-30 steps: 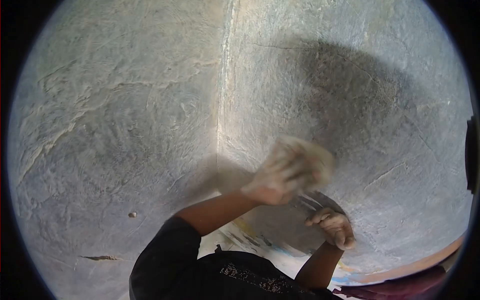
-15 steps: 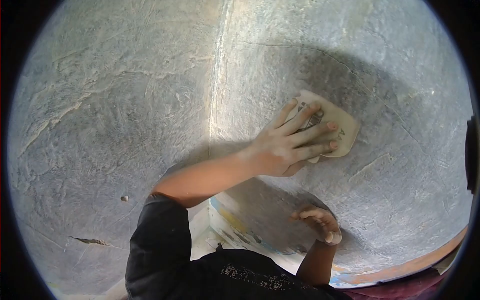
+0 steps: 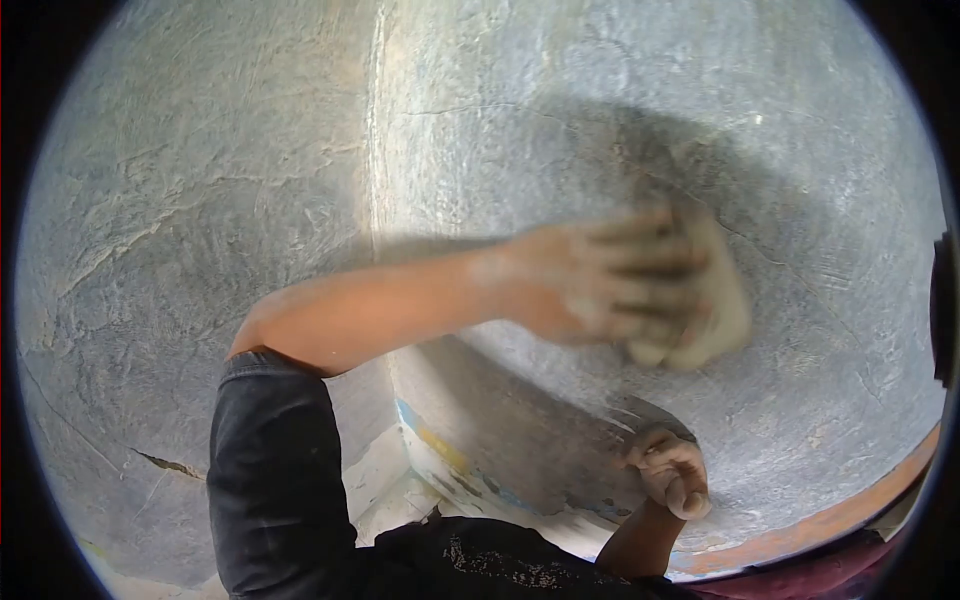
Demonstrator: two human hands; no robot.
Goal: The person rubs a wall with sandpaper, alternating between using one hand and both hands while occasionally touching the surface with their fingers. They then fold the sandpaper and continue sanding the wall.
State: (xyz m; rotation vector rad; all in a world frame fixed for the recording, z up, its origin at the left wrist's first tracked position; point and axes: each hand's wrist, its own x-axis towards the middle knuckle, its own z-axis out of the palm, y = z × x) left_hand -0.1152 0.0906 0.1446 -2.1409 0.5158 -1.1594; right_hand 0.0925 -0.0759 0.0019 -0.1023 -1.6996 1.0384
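My left hand (image 3: 640, 285), blurred by motion, is closed on a pale, cream-coloured pad (image 3: 728, 305) against the right-hand grey wall (image 3: 830, 270). Its fingers lie over the pad's left part, and the thumb cannot be made out. Lower down, my right hand (image 3: 672, 472) is held near the same wall with its fingers loosely curled, and nothing shows in it. Whether it touches the wall is unclear.
A light vertical corner line (image 3: 375, 150) divides two rough plastered walls. The left wall has a dark crack (image 3: 168, 463). Yellow and blue paint marks (image 3: 440, 445) show near the lower corner. Dark red cloth (image 3: 820, 575) lies at the lower right.
My left hand has moved right and slightly down with the pad since half a second ago. My right hand has shifted slightly right and down. The corner appears further left.
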